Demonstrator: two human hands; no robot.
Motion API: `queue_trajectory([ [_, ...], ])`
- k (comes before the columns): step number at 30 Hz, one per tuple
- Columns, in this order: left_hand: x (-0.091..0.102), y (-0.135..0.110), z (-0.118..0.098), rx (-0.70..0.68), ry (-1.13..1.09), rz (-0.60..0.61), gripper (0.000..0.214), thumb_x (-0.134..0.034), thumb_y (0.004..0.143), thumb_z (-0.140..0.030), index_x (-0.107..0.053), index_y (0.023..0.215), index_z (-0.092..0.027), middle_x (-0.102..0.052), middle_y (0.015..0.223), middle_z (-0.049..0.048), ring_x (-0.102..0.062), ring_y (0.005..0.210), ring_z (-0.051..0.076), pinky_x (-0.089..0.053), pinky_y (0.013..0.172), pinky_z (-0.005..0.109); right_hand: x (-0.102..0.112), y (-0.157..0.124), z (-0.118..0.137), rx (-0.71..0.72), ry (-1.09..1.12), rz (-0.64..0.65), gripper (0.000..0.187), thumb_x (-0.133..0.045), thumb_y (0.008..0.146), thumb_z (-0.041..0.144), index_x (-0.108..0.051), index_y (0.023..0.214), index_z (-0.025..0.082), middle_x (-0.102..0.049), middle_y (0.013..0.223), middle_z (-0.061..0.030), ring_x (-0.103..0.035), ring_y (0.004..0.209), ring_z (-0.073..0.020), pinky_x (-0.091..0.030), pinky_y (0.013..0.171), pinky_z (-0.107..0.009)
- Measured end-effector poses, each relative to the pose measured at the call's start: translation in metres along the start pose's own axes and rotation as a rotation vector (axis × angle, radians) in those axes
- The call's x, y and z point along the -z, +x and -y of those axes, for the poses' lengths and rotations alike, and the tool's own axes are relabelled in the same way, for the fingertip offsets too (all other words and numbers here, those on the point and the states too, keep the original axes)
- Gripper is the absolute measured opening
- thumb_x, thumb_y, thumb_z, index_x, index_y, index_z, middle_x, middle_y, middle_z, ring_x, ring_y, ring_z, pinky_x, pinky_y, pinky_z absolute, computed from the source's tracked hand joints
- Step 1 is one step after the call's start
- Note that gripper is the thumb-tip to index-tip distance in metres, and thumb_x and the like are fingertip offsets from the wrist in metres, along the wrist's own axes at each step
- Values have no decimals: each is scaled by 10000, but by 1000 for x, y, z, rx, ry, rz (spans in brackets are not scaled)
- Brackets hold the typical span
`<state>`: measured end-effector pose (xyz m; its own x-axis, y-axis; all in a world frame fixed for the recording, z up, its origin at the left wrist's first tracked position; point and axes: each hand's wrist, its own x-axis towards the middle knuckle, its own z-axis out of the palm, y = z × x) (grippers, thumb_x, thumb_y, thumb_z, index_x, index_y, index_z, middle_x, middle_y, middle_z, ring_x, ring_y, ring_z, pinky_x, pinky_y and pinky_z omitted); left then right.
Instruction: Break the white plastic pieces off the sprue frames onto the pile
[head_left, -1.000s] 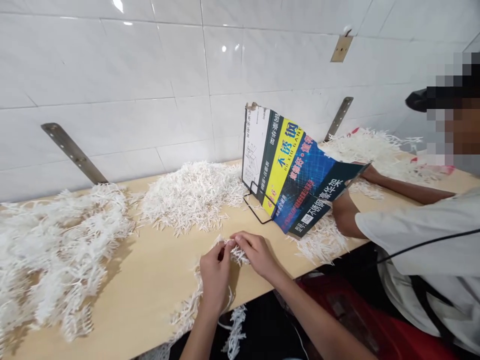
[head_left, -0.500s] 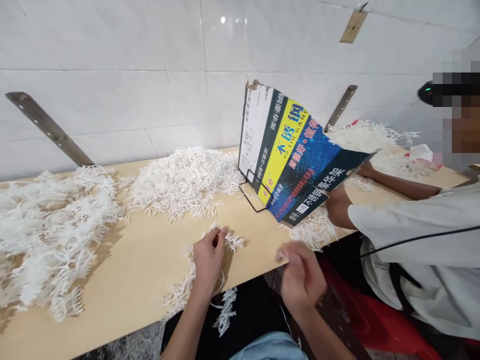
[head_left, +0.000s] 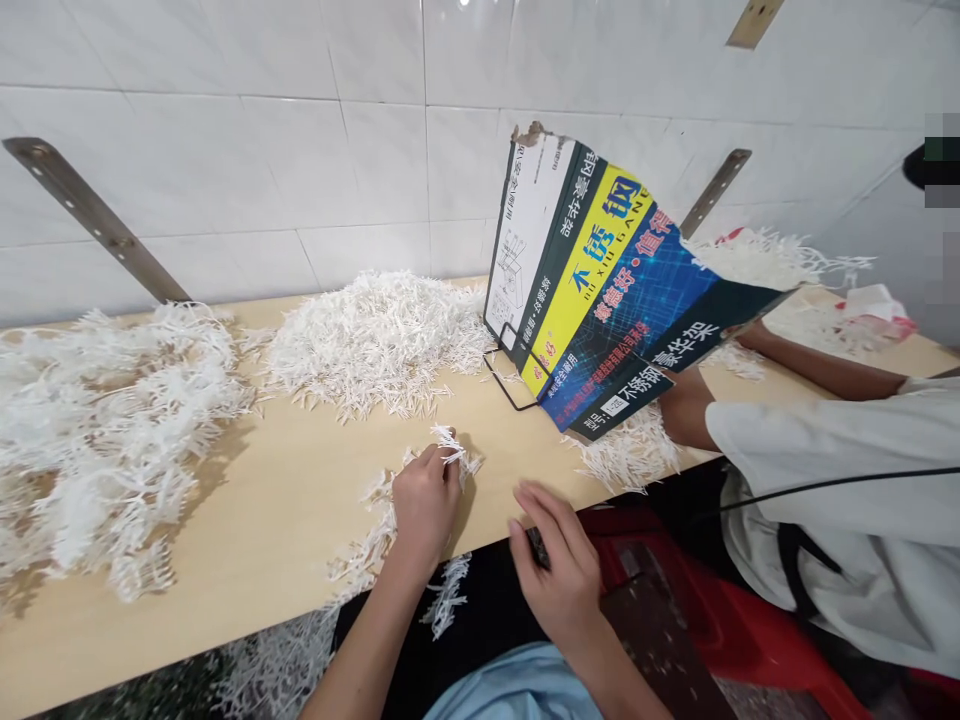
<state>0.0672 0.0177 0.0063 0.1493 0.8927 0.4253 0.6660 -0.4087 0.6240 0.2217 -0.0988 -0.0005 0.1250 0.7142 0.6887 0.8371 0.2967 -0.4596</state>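
My left hand rests on the wooden table, its fingers closed on a strip of white plastic pieces that trails back over the table's front edge. My right hand is off the table, just below its front edge, fingers loosely curled, with something small and dark against the palm that I cannot make out. A heap of loose white plastic sticks lies beyond my left hand.
A big pile of white plastic strips covers the table's left. A printed cardboard divider stands in a wire holder. Behind it a co-worker's arm reaches over more white pieces. Red stool below right.
My right hand left the strip, dropped below the table edge, then rose back toward it. My left hand kept hold of the strip. The view tilted downward.
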Motion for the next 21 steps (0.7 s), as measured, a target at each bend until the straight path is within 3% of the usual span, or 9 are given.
queue_trajectory([
  [2, 2, 1, 0, 28, 31, 43, 255, -502, 986, -176, -743, 902, -190, -791, 907, 74, -710, 731, 182, -435, 672, 256, -17, 44, 3, 54, 19, 118, 527, -623, 976, 183, -542, 1497, 204, -646, 1417, -174, -631, 1304, -302, -542, 1092, -474],
  [4, 4, 4, 0, 94, 106, 107, 240, -519, 971, -161, -746, 897, -184, -778, 854, 70, -696, 713, 191, -422, 668, 265, -31, 79, -2, 148, 95, 363, 518, -599, 995, 197, -537, 1508, 223, -668, 1403, -140, -653, 1272, -271, -552, 1071, -425],
  [8, 4, 10, -3, 176, 278, 245, 240, -531, 958, -169, -762, 892, -176, -772, 829, 90, -704, 741, 226, -377, 637, 287, -49, 114, -27, 155, 205, 587, 302, -634, 1012, 309, -705, 1296, 230, -770, 1182, -86, -743, 1010, -214, -582, 885, -311],
  [11, 2, 10, -7, 175, 299, 266, 266, -518, 972, -184, -762, 865, -172, -773, 844, 103, -698, 732, 231, -346, 624, 302, -58, 125, -43, 126, 288, 634, 235, -672, 989, 369, -766, 1145, 221, -787, 1067, -73, -736, 884, -193, -550, 793, -280],
  [14, 3, 9, -9, 175, 284, 257, 293, -483, 1015, -210, -770, 957, -199, -784, 892, 85, -701, 760, 223, -335, 634, 302, -69, 134, -50, 38, 451, 660, 202, -639, 988, 341, -793, 974, 211, -788, 916, -49, -714, 795, -178, -524, 735, -266],
  [17, 6, 8, -9, 173, 282, 250, 304, -459, 1034, -206, -756, 967, -212, -777, 884, 68, -693, 767, 213, -317, 631, 298, -82, 138, -49, -223, 603, 671, 211, -683, 912, 333, -780, 793, 188, -721, 655, -8, -622, 566, -142, -472, 581, -243],
  [21, 5, 9, -9, 145, 338, 295, 270, -481, 996, -160, -724, 889, -213, -765, 853, 58, -671, 721, 205, -267, 610, 308, -99, 135, -52, -496, 689, 503, 215, -722, 822, 339, -726, 680, 178, -666, 567, -1, -550, 473, -119, -431, 488, -228],
])
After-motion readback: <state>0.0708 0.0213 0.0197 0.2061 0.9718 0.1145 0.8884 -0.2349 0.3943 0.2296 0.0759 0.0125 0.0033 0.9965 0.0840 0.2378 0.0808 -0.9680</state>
